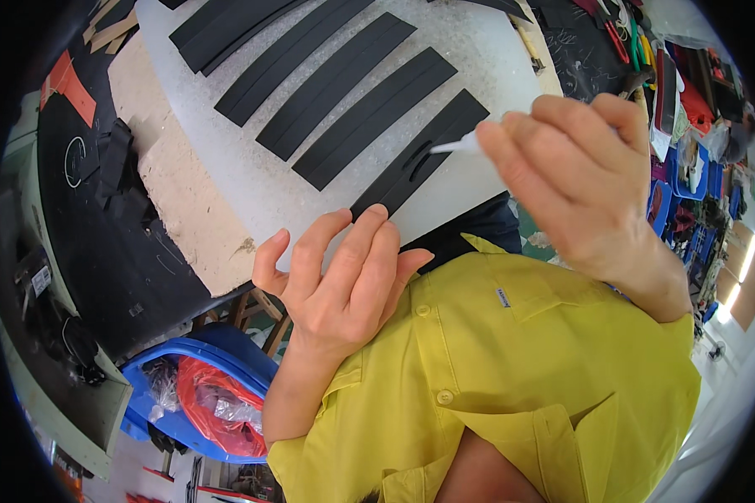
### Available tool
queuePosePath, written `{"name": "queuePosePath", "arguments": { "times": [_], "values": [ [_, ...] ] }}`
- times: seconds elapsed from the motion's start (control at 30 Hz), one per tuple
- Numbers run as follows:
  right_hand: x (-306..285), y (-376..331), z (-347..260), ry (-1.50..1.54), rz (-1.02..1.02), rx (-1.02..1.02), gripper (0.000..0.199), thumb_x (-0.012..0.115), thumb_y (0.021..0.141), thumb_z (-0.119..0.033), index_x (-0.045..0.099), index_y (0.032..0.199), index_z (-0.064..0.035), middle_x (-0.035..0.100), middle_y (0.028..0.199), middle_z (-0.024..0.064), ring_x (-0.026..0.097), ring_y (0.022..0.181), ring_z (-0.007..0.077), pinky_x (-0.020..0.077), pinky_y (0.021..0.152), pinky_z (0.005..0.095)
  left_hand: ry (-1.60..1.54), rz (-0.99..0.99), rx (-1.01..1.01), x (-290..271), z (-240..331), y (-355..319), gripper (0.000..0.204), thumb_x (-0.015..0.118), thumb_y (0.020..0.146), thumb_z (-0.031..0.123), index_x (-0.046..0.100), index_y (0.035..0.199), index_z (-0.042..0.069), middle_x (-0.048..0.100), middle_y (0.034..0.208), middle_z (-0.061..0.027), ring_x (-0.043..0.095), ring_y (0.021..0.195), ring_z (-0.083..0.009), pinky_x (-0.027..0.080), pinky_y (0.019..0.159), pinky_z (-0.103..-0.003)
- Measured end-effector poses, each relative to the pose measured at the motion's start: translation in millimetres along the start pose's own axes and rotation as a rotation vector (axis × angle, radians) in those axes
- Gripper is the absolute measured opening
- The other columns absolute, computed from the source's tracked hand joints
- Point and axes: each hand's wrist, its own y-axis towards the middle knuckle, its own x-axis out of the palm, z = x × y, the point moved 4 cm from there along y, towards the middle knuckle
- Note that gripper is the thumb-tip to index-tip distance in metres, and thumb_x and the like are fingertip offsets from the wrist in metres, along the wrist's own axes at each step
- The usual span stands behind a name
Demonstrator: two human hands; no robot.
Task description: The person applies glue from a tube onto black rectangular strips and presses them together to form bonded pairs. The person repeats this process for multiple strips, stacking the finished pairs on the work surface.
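Note:
My right hand (575,168) is closed around a squeeze bottle with a white pointed nozzle (463,144); its body is hidden in the fist. The nozzle tip meets the nearest black strip (394,178), next to a dark, glossy curved line on its surface. Resting two fingertips on that strip's near end, my left hand (340,277) has its fingers spread and grips nothing. Beyond it, several similar black strips (376,117) lie side by side on a whitish sheet (495,75), each with a lengthwise line. Others overlap at the far left.
Under the sheet is a pale board (184,193) on a black table (155,293). Dark scraps (117,163) and an orange piece (71,88) lie left. A blue bin (189,348) with a red bag stands below. Tools, including red-handled ones (617,42), are at the far right.

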Motion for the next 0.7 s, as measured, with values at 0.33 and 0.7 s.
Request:
{"name": "queuePosePath", "arguments": {
  "times": [0.33, 0.7],
  "values": [
    [6.9, 7.1, -8.0, 0.05, -0.004, 0.019, 0.04, 0.068, 0.065, -0.016, 0.075, 0.103, -0.005, 0.067, 0.093, 0.0032, 0.065, 0.086, 0.0204, 0.04, 0.074, 0.0349, -0.065, -0.077, -0.015, -4.2, 0.1, 3.7, 0.036, 0.083, 0.077, 0.04, 0.072, 0.097, 0.013, 0.074, 0.106, 0.0028, 0.064, 0.101, -0.0217, 0.027, 0.106, -0.043],
    [0.0, 24.8, 14.9, -0.042, 0.119, 0.04, 0.039, 0.07, 0.065, -0.012, 0.075, 0.103, -0.0092, 0.069, 0.096, 0.0017, 0.065, 0.083, 0.0198, 0.0384, 0.075, 0.033, -0.105, -0.04, -0.006, -17.4, -14.8, 21.5, 0.05, 0.076, 0.084, 0.05, 0.068, 0.109, 0.007, 0.071, 0.111, -0.004, 0.061, 0.097, -0.0255, 0.033, 0.091, -0.039]
  ]
}}
